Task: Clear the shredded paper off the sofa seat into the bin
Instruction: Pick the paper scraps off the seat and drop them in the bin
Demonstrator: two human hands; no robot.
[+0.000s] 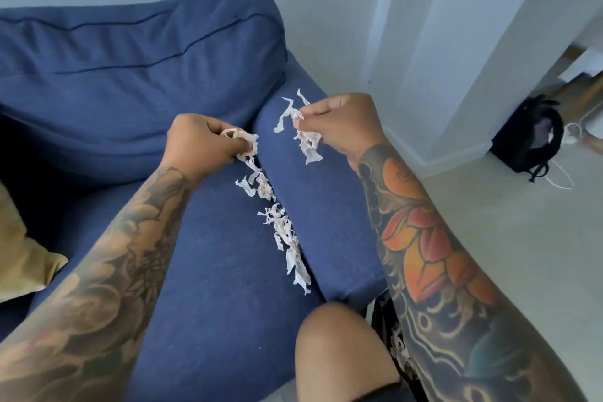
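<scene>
White shredded paper (283, 232) lies in a line along the crease between the blue sofa seat (202, 271) and the sofa arm (326, 206). My left hand (195, 143) is closed on a clump of shreds at the top of that line. Over the sofa arm, my right hand (339, 121) pinches another bunch of shreds, with strips hanging from its fingers. A black bin (391, 343) with shreds inside shows partly at the bottom, behind my right forearm and next to my knee.
A blue back cushion (137, 75) fills the left and back. A yellow cushion (23, 251) lies at the left edge. My bare knee (339, 346) is at the sofa's front. A black bag (528, 134) and white cable sit on the grey floor at the right.
</scene>
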